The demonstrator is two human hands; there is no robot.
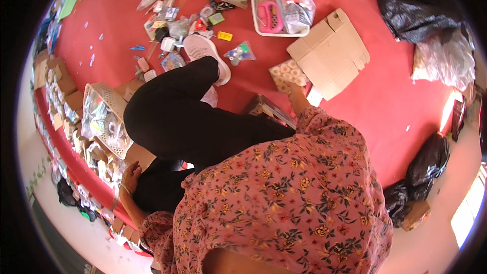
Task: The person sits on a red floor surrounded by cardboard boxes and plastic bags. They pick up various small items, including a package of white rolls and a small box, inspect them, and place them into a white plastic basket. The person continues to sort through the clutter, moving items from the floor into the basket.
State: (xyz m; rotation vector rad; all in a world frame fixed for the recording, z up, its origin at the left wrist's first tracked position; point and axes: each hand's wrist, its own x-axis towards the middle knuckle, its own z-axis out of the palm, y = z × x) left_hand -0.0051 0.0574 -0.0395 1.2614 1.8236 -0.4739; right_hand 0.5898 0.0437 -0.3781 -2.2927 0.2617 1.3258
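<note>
Tan rolls [287, 72], packed in a block on the red floor [385, 127], at the right hand's [295, 92] fingertips.
Probably light, firm, apt to slide apart; best held by the outer sides. Hands are well apart, the left [131, 176] near a lattice basket [114, 102]; whether either grips anything, I cannot tell. Black bags [418, 2] edge the cluttered room.

Remote feed: I saw a tan pack [287, 70] | pale rings across its top | lay beside the brown carton's [329, 53] left edge
</note>
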